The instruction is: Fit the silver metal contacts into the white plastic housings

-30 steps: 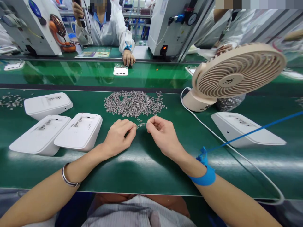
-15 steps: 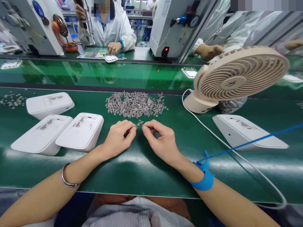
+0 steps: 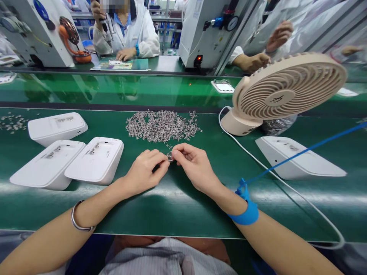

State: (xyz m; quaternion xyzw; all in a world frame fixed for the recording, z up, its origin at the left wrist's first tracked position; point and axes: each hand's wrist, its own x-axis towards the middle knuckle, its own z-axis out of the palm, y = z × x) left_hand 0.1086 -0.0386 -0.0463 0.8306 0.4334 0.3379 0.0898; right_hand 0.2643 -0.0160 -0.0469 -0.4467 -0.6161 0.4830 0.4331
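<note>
My left hand (image 3: 147, 170) is closed in a pinch on small metal contact pieces (image 3: 169, 157) with a silvery, wiry look. From the other side, the thumb and fingertips of my right hand (image 3: 197, 166) meet at the same pieces, also pinched; what exactly sits between them is too small to make out. Just beyond the fingertips lies a loose piece (image 3: 168, 146). Behind it spreads a heap of the same metal pieces (image 3: 163, 126) on the green work surface (image 3: 172, 217).
White plastic housings (image 3: 94, 160) stand at the left, with another housing (image 3: 301, 158) at the right. A beige fan (image 3: 279, 97) and its white cable (image 3: 266, 166) take up the right side. A blue cord (image 3: 309, 148) runs from my right wristband. Co-workers sit across the green belt (image 3: 120, 88).
My hands have come together, the left moving slightly right, and the fingertips now meet at the metal pieces. Across the belt, a co-worker's hand and a white panel have shifted back and left.
</note>
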